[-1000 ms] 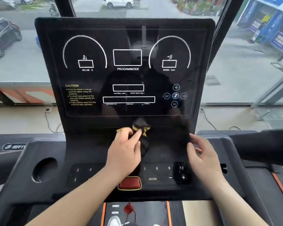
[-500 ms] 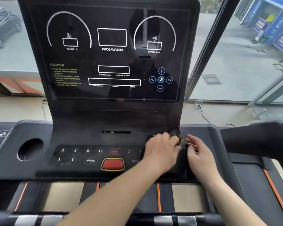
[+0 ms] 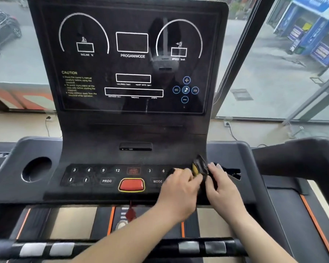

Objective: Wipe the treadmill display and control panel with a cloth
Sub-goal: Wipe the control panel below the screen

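While left hand (image 3: 179, 188) and right hand (image 3: 224, 190) hold cloth (image 3: 199, 165) | on control panel (image 3: 106, 175)

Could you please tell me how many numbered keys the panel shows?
6: 3, 6, 9, 12 left of the red button; 3, 6 right of it. Left hand may hide more.

Most of the cloth (image 3: 198, 166) lies hidden between the left hand (image 3: 179, 188) and right hand (image 3: 221, 187); whether the right hand grips it cannot be told. The hands cover the right-end buttons of the control panel (image 3: 95, 189). The caution text (image 3: 80, 86) on the display (image 3: 133, 21) is too blurred to read.
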`<state>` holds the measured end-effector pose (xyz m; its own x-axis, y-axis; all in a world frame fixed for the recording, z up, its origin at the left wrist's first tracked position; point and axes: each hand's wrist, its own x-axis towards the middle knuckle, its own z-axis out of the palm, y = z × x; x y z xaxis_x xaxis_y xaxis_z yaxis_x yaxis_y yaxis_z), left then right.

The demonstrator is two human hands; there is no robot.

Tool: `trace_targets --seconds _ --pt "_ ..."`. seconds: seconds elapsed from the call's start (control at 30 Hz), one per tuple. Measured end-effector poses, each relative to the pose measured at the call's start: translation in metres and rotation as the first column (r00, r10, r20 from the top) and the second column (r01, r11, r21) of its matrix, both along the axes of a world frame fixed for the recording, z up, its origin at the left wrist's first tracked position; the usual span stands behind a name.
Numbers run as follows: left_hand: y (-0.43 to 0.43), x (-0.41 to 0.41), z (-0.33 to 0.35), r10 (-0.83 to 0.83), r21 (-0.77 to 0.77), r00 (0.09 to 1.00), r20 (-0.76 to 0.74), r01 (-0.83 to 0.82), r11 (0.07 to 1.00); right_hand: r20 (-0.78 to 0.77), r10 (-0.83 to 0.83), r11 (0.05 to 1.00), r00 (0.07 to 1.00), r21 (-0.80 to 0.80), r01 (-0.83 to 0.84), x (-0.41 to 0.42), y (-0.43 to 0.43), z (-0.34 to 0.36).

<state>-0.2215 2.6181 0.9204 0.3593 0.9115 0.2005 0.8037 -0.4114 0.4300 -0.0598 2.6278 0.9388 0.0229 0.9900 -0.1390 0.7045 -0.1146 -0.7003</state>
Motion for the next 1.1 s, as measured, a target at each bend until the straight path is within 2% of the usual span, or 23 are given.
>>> trace_targets --seconds 0.07,0.1,0.17,0.23,0.3,0.33,0.4,0.47,0.53,0.6,0.67,0.73,0.8,0.83,1.0,1.1 --pt "0.005 -0.011 0.002 -0.102 -0.002 0.995 -0.024 0.102 0.995 -0.018 -0.005 1.000 1.000 -0.023 0.004 0.001 0.002 0.003" --pt "0.018 -0.022 0.006 -0.075 -0.009 0.995 -0.067 0.074 0.997 -0.006 0.001 1.000 1.000 -0.022 -0.001 0.001 0.003 0.005" --pt "0.049 -0.045 0.012 0.047 -0.026 0.988 -0.146 -0.051 0.998 0.053 0.037 0.999 0.998 -0.017 -0.036 0.000 0.004 0.009" --pt "0.065 -0.052 0.017 0.202 -0.025 0.967 -0.153 -0.208 0.978 0.080 0.058 0.998 0.995 -0.027 -0.056 -0.003 0.004 0.011" --pt "0.054 -0.034 0.016 0.269 -0.066 0.954 -0.131 -0.279 0.958 0.143 0.066 0.998 0.987 -0.003 -0.066 -0.005 0.006 0.009" --pt "0.040 -0.021 0.012 0.239 -0.087 0.965 -0.110 -0.249 0.964 0.180 0.059 0.998 0.982 0.012 -0.063 -0.005 0.008 0.008" --pt "0.005 -0.002 0.007 0.071 -0.086 0.995 -0.064 -0.076 0.993 0.225 0.040 0.998 0.973 0.039 -0.050 -0.006 0.011 0.004" --pt "-0.004 -0.008 0.004 -0.050 -0.071 0.994 -0.094 0.044 0.997 0.246 0.029 0.997 0.969 0.060 -0.045 -0.008 0.012 0.001" --pt "0.015 -0.033 0.009 0.006 -0.023 0.986 -0.168 -0.010 1.000 0.263 0.025 0.996 0.965 0.072 -0.046 -0.009 0.013 0.000" --pt "0.026 -0.061 0.013 0.152 -0.007 0.960 -0.235 -0.158 0.987 0.249 0.013 0.998 0.968 0.055 -0.028 -0.012 0.015 0.004" --pt "0.020 -0.071 0.015 0.272 -0.017 0.940 -0.205 -0.282 0.959 0.173 -0.037 0.999 0.984 0.006 0.037 -0.021 0.018 0.007" --pt "0.000 -0.062 0.013 0.233 -0.028 0.962 -0.141 -0.239 0.971 0.117 -0.094 0.996 0.989 0.013 0.093 -0.034 0.020 0.004" --pt "-0.012 -0.053 0.008 0.078 0.003 0.985 -0.152 -0.078 0.997 0.145 -0.101 0.990 0.984 0.111 0.085 -0.050 0.022 0.002" --pt "-0.010 -0.056 0.004 0.053 0.041 0.984 -0.168 -0.047 0.998 0.154 -0.089 0.987 0.984 0.144 0.067 -0.059 0.022 0.003" --pt "0.002 -0.131 0.000 0.264 0.050 0.962 -0.063 -0.262 0.964 0.129 0.062 0.979 0.990 0.185 -0.085 -0.085 0.021 0.003" --pt "-0.014 -0.190 0.000 0.363 0.023 0.930 -0.060 -0.362 0.932 0.087 0.104 0.975 0.991 0.185 -0.119 -0.097 0.027 0.004"
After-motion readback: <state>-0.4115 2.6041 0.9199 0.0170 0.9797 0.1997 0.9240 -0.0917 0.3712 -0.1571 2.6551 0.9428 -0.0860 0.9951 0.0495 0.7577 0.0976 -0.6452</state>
